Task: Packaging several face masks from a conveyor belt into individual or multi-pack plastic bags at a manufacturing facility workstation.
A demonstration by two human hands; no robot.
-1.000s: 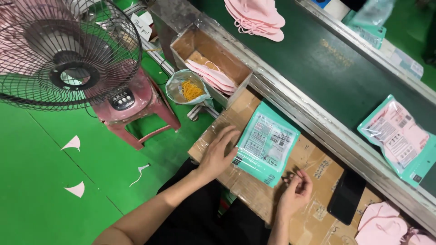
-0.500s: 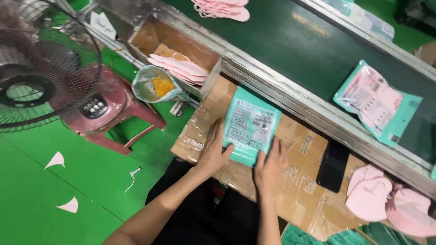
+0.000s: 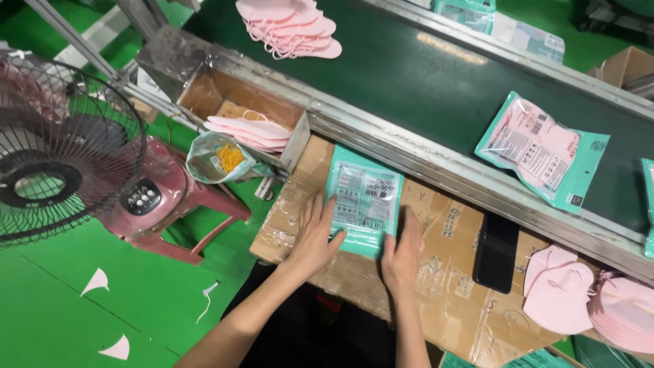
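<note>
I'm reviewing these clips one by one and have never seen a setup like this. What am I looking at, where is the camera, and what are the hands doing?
There is no robot here. The camera sits on a person's head and looks down at their bare hands. The left hand and right hand press flat on a teal packet lying on a taped cardboard worktop. Beyond it runs a dark green conveyor belt carrying another teal packet and pink masks. A black phone and more pink masks lie to the right, a fan to the left.
</note>
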